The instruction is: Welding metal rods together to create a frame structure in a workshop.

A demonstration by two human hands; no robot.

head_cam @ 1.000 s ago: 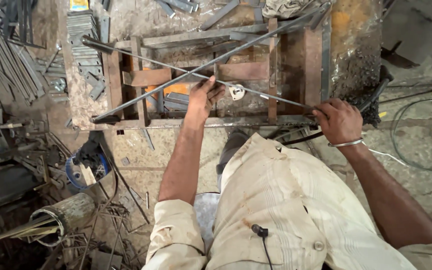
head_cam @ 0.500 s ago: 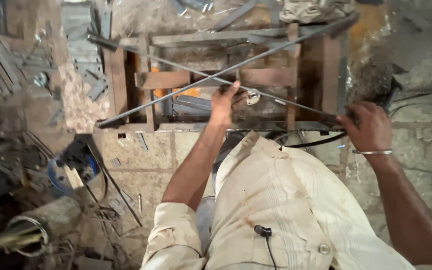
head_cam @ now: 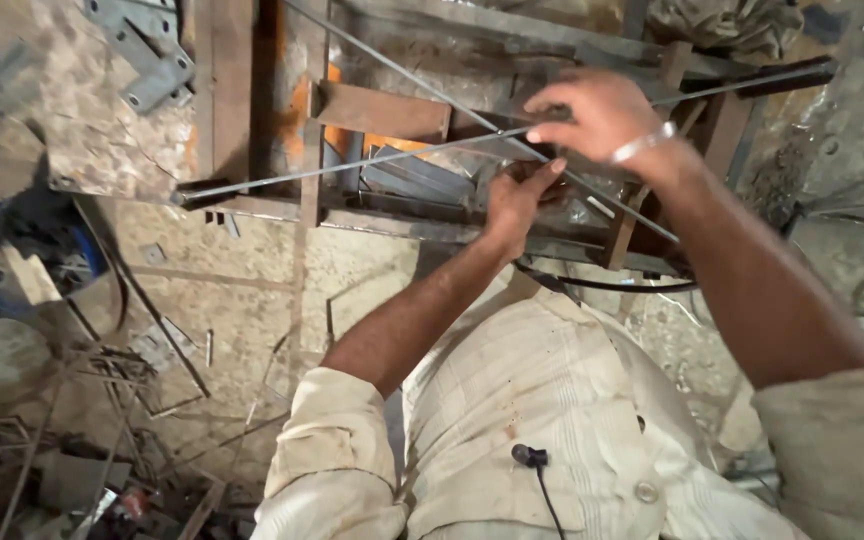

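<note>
Hands meet where 2 thin rods (head_cam: pixel 392 158) cross; left hand (head_cam: pixel 512 200) and right hand (head_cam: pixel 597 110) hide each grip's hold.

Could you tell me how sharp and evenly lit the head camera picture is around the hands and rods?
Head view: the left hand and right hand at the thin rods are slightly motion-blurred; the frame shows a bright orange patch; the lower-left corner lies in shadow.
</note>
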